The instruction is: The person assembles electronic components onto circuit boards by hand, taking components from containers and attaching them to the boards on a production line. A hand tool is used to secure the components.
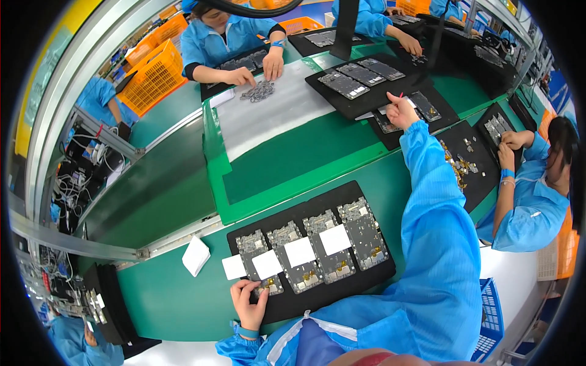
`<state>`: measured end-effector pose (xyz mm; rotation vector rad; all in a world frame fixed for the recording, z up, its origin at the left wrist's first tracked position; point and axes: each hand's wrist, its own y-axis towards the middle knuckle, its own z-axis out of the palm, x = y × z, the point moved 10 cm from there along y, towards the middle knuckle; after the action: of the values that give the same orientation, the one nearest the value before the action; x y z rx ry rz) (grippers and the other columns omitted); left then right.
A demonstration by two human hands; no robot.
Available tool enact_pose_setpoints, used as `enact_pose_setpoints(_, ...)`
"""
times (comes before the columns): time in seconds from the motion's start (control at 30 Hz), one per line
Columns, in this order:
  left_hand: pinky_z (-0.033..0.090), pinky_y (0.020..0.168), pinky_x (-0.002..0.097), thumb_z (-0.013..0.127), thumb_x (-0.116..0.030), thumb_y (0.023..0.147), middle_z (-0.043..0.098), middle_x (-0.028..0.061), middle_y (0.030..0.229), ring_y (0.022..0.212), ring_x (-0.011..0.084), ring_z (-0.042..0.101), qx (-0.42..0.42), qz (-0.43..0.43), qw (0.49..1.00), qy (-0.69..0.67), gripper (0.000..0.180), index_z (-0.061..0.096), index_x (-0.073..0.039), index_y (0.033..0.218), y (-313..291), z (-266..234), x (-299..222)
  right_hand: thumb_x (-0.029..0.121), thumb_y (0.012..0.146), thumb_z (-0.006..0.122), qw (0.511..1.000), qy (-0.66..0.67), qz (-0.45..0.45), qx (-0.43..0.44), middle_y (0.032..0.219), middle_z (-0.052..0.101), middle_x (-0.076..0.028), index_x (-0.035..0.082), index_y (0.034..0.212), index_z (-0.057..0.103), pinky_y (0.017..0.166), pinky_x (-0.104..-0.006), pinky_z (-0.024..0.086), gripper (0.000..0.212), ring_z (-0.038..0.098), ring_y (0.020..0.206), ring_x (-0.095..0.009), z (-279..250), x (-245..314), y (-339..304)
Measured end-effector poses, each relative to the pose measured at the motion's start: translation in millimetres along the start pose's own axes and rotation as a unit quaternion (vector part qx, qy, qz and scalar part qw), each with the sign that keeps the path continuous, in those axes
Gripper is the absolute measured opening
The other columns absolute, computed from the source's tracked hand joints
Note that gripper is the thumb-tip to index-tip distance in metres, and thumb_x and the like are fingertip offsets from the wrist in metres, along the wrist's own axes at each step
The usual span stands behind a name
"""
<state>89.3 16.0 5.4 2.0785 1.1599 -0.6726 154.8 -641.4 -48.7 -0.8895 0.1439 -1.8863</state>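
In front of me lies a black foam tray (311, 210) with several dark circuit boards (364, 235) in a row. White square cards (334, 240) lie across several of the boards. At the tray's lower left corner is my left hand (249, 305), fingers bent and thumb apart, touching the end of the leftmost board. My right arm stretches far forward. My right hand (401, 113) is closed beside the edge of another black tray (339, 100), which overlaps a lower tray of boards (425, 105). A small red tip shows by its fingers; what it holds is hidden.
A stack of white cards (196, 256) lies left of my tray. Beyond is a green mat with a whitish sheet (268, 122), where a co-worker's hands (273, 64) handle small grey parts (259, 92). To the right, another co-worker (531, 189) works near loose gold-coloured parts (462, 166).
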Motion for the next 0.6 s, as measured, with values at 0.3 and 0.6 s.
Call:
enact_pose_setpoints(0.3,0.043,0.088,0.0365,0.070,-0.004,0.076,0.054,0.0122,0.104,0.099,0.0300,0.053,-0.020,0.021,0.999,-0.013,0.025,0.066,-0.005,0.101,1,-4,6,0.019,0.098,0.054,0.990,-0.019,0.066,0.120,0.055,0.026,0.004,0.011,0.071,0.040,0.038,-0.0238,0.018,0.031,0.022,0.043,-0.008,57,-66,-161)
enact_pose_setpoints(0.6,0.045,0.090,0.0313,0.055,-0.010,0.094,0.054,0.0153,0.127,0.104,0.0201,0.057,0.119,-0.078,0.848,-0.510,0.059,0.028,0.001,0.145,0,3,-27,0.014,0.096,0.057,0.982,-0.092,0.131,0.097,0.055,0.028,0.007,0.016,0.080,0.046,0.041,-0.0222,0.022,0.019,0.028,0.044,-0.006,11,-255,-357)
